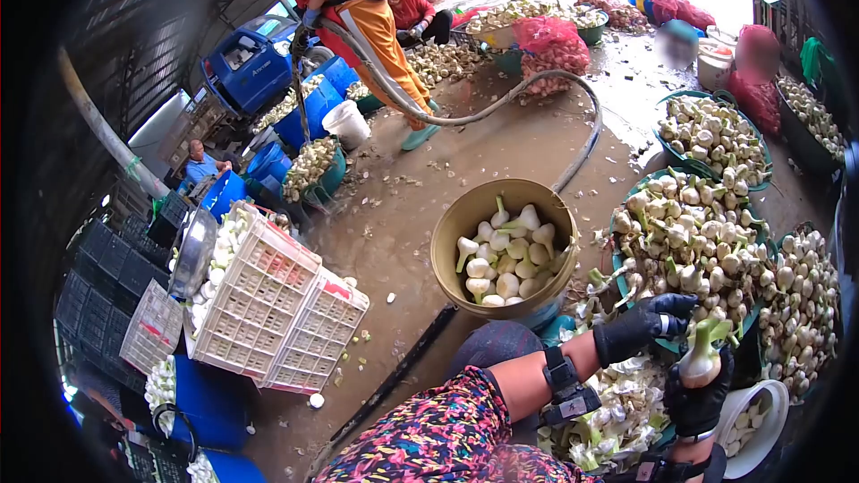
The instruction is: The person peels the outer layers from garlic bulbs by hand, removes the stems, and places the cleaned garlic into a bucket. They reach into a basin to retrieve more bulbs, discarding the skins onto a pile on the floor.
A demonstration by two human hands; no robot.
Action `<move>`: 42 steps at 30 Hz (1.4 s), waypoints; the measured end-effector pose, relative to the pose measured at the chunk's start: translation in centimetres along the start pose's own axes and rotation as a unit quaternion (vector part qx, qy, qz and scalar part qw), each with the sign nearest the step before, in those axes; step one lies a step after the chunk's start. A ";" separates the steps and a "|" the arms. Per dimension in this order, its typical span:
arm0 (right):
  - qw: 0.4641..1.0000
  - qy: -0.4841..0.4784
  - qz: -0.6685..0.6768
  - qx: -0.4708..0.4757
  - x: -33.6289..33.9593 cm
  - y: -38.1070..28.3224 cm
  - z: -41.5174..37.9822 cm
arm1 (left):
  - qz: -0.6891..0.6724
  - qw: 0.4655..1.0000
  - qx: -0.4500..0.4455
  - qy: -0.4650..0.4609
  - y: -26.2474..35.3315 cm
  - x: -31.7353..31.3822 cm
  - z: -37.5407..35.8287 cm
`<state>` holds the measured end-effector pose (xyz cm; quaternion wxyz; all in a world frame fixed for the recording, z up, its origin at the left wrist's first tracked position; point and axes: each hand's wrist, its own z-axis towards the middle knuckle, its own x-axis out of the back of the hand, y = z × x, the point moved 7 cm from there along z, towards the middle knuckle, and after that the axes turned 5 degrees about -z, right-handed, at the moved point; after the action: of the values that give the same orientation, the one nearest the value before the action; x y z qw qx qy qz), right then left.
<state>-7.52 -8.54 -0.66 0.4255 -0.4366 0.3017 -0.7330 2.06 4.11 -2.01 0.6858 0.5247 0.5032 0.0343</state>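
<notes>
My right hand [700, 401], in a black glove, is closed around a garlic bulb [701, 365] with a cut green stem pointing up. Just above and left of it is my left hand [646, 329], also black-gloved, its fingers curled; a small pale bit shows at them, too small to name. Behind both hands, a green tub [617, 255] is heaped with untrimmed garlic bulbs [693, 233]. Beneath my forearms lies a pile of peelings and cut stems [617, 402]. A tan bucket [447, 259] left of my hands holds trimmed bulbs [507, 261].
A white bucket [777, 402] with pale pieces stands beside my right hand. White crates [259, 304] are at left. A hose [483, 116] crosses the wet floor [394, 206]; a person in orange [394, 36] holds it. Red net sacks [553, 49] and a blue truck [255, 63] are farther back.
</notes>
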 end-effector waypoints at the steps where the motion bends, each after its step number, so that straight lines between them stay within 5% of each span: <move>1: 1.000 0.002 -0.002 0.000 -0.1 0.1 0.3 | 0.000 1.000 0.001 -0.003 -0.3 0.1 -0.1; 2: 0.912 0.008 0.357 -0.203 -0.9 3.0 0.1 | 0.054 0.998 -0.015 -0.005 -0.5 0.1 -0.2; 3: 0.664 0.020 0.655 -0.360 -2.6 4.1 -0.7 | 0.108 0.994 -0.030 -0.015 0.0 -0.7 -0.1; 4: 0.627 -0.026 0.702 -0.337 -3.0 2.1 0.7 | 0.177 0.984 -0.027 0.005 0.5 -1.0 -0.3; 8: 0.778 -0.020 0.550 -0.303 -3.3 2.0 1.6 | 0.109 0.993 0.035 -0.019 0.0 -2.2 -0.9; 11: 0.832 -0.054 0.476 -0.279 -2.6 1.9 1.9 | 0.170 0.985 0.030 0.005 -0.2 -1.3 -0.8; 15: 0.724 -0.148 0.580 -0.342 -3.3 1.6 1.3 | 0.169 0.985 0.038 -0.015 0.9 -2.8 -1.6; 16: 0.779 -0.094 0.517 -0.344 -3.2 3.5 0.6 | 0.208 0.977 0.032 -0.024 0.6 -2.5 -1.5; 17: 0.905 -0.092 0.321 -0.264 -3.1 7.0 -0.3 | 0.245 0.968 0.025 -0.034 0.2 -2.3 -1.4; 19: 0.988 -0.099 0.014 -0.116 -0.5 3.1 1.4 | 0.294 0.955 0.028 -0.021 0.0 -2.1 -1.1; 20: 0.880 0.051 0.362 -0.305 -1.4 3.7 1.2 | 0.263 0.964 0.042 0.006 -0.2 -1.9 -1.1; 23: 0.984 0.153 0.075 -0.060 1.4 0.3 2.0 | 0.177 0.982 0.027 0.061 0.1 0.5 -0.6; 24: 0.988 0.104 -0.093 0.060 1.8 -2.9 2.3 | 0.174 0.980 0.011 0.095 1.1 1.3 -0.5; 25: 0.987 0.015 -0.099 0.123 0.0 -3.0 1.8 | 0.144 0.987 -0.032 0.065 1.9 2.1 -0.2; 26: 0.982 -0.108 -0.137 0.076 -2.0 -2.0 1.0 | 0.351 0.925 -0.144 0.015 3.3 2.2 -0.4; 28: 0.926 -0.310 -0.201 -0.070 -5.3 1.2 -1.7 | 0.144 0.983 -0.081 0.085 2.5 3.1 -0.3; 29: 0.879 -0.389 -0.228 -0.156 -6.2 3.6 -3.2 | 0.100 0.981 -0.151 0.066 2.7 2.9 -0.6; 30: 0.870 -0.391 -0.250 -0.166 -6.1 5.0 -3.8 | 0.422 0.887 -0.155 0.110 4.0 1.7 -1.2; 31: 0.862 -0.390 -0.276 -0.169 -5.6 6.1 -3.9 | 0.092 0.984 -0.103 0.111 2.2 3.2 -0.6; 33: 0.848 -0.382 -0.280 -0.239 -4.1 5.7 -3.1 | 0.334 0.928 -0.111 0.120 2.4 2.3 -0.7; 35: 0.837 -0.353 -0.331 -0.255 -3.2 7.0 -2.9 | 0.319 0.924 -0.166 0.127 2.3 3.5 -0.5; 37: 0.848 -0.206 -0.362 -0.329 0.1 8.2 -1.9 | 0.291 0.924 -0.219 0.114 4.5 4.1 -0.5; 39: 0.872 -0.092 -0.314 -0.365 3.3 7.4 -0.8 | 0.470 0.842 -0.208 0.161 7.1 3.4 -1.7; 40: 0.863 -0.094 -0.322 -0.377 3.8 7.7 -0.8 | 0.454 0.854 -0.232 0.098 7.9 3.5 -2.2; 41: 0.864 -0.095 -0.320 -0.377 3.7 8.3 -1.1 | 0.526 0.809 -0.213 0.154 8.6 4.6 -2.6; 42: 0.894 -0.142 -0.283 -0.318 2.0 8.8 -1.4 | 0.400 0.868 -0.216 0.198 9.4 5.5 -3.0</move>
<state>-6.12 -14.24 -7.62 0.0768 -0.7151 0.3186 -0.6175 7.11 13.59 1.64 0.5955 0.5023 0.3551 0.5167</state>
